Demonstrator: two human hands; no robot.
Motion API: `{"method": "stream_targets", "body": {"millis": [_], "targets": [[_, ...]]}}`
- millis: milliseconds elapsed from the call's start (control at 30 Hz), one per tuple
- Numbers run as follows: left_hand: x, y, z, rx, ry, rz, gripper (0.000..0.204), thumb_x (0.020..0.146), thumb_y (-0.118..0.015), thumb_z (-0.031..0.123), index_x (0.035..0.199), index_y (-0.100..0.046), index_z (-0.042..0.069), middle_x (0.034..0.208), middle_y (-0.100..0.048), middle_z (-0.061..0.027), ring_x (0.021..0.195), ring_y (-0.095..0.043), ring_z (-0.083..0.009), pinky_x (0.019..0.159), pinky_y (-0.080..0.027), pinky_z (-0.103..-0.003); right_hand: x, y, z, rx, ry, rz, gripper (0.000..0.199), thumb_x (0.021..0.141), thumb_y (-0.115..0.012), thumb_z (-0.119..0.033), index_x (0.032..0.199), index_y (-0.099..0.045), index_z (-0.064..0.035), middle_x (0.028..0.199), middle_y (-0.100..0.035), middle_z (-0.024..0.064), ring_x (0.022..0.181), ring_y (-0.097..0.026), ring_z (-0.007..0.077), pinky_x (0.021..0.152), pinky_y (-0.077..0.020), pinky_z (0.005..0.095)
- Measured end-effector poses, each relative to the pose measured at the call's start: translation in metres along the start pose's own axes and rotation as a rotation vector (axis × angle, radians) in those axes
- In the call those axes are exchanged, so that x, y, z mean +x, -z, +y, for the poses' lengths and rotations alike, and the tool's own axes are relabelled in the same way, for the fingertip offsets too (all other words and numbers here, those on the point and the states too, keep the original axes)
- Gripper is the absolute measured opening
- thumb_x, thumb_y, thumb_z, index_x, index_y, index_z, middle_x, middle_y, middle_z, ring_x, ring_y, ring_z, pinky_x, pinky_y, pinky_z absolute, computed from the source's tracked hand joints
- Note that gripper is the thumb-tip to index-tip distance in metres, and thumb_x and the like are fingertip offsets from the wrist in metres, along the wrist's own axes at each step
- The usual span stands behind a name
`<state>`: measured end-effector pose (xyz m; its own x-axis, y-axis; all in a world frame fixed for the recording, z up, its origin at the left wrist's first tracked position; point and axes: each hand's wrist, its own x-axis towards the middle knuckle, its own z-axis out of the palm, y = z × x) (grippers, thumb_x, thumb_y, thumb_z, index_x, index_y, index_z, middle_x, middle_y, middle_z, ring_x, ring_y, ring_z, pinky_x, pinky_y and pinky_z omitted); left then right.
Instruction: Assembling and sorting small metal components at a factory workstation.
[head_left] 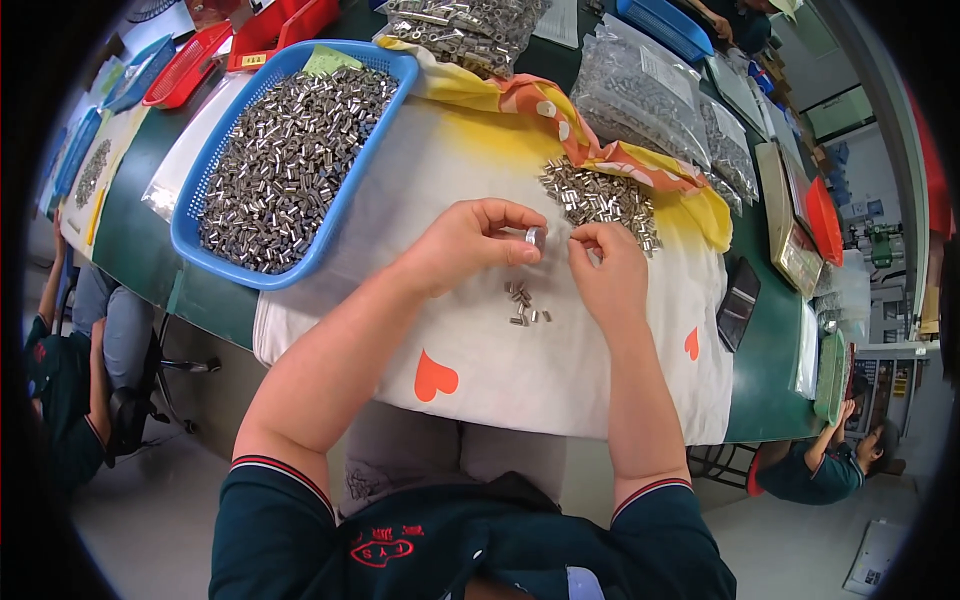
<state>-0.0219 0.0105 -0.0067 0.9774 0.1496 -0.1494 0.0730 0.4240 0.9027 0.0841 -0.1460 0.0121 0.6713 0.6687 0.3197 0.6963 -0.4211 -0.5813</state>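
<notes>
Between the thumb and fingers of my left hand [470,245] is a short, round, silvery metal piece [536,238], held above the white cloth. My right hand [612,268] is just to its right, thumb and forefinger pinched together; whatever they may grip is too small to make out. Below the hands a few small metal cylinders [520,300] lie loose on the cloth [490,370]. A larger heap of the same shiny cylinders [600,200] is spread beyond my right hand, against a rolled yellow and orange patterned fabric [640,165].
A blue basket [345,215] full of small metal cylinders stands at the left. Bags of metal parts [640,95] lie at the back right, with a black wallet-like object [738,305] nearer. Red trays [190,65] sit far left. Co-workers [820,465] sit at both sides.
</notes>
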Motion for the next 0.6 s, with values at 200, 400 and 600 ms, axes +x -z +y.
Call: {"method": "stream_targets", "body": {"millis": [200, 400, 600], "targets": [[0.000, -0.004, 0.001, 0.055, -0.017, -0.015, 0.032, 0.074, -0.065, 0.004, 0.104, -0.057, 0.000, 0.083, -0.061, -0.0024, 0.075, -0.056, -0.0061, 0.068, -0.046, -0.020, -0.008, 0.006, -0.019, 0.456, -0.044, -0.117, 0.009, 0.073, -0.061, -0.004, 0.081, -0.060, -0.0014, 0.074, -0.059, 0.0043, 0.069, -0.055, 0.0111, 0.065, -0.0432, 0.0230], [-0.001, -0.006, -0.002, 0.184, -0.038, 0.016, 0.031, 0.073, -0.066, 0.004, 0.102, -0.058, -0.002, 0.082, -0.061, -0.0037, 0.074, -0.056, -0.0071, 0.068, -0.047, -0.021, -0.010, 0.002, -0.020, 0.197, 0.151, -0.054, 0.008, 0.069, -0.060, 0.000, 0.076, -0.058, -0.0016, 0.074, -0.059, 0.0081, 0.067, -0.056, 0.0200, 0.062, -0.0442, 0.0274], [0.001, -0.007, -0.004, 0.235, -0.052, 0.055, 0.031, 0.071, -0.068, 0.005, 0.100, -0.060, -0.002, 0.084, -0.062, -0.0052, 0.074, -0.057, -0.0079, 0.067, -0.047, -0.022, -0.010, -0.002, -0.017, 0.254, 0.131, -0.047, 0.008, 0.069, -0.061, -0.001, 0.076, -0.058, -0.0020, 0.074, -0.058, 0.0076, 0.067, -0.056, 0.0202, 0.061, -0.0441, 0.0280]]}}
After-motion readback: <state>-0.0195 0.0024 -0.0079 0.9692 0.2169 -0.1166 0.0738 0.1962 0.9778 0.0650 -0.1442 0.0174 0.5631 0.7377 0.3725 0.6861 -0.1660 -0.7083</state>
